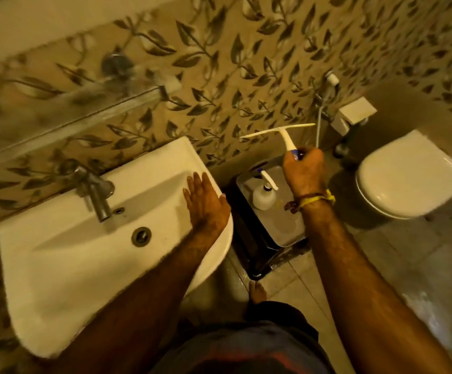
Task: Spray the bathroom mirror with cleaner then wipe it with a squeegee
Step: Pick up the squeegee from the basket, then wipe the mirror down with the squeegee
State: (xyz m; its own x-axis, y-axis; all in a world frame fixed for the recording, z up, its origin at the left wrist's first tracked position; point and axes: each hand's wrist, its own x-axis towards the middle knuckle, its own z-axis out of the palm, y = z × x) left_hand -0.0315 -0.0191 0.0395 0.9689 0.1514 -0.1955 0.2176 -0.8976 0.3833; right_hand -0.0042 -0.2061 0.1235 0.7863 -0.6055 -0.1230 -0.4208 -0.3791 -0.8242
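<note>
While gripped by the right hand (304, 172), white T-shaped squeegee (281, 133) points upward.

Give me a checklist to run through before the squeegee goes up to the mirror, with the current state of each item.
1. Squeegee held firmly: ok, right hand closed on its handle.
2. Blade clear of obstacles: ok, it is in the air in front of the tiled wall.
3. Left hand free: ok, it lies flat and open on the sink rim.
4. Spray bottle set aside: ok, it stands on the bin lid beside the sink.
5. Mirror already sprayed: cannot tell, it is blurred.
6. Floor dry underfoot: not ok, shiny wet patches show.
</note>
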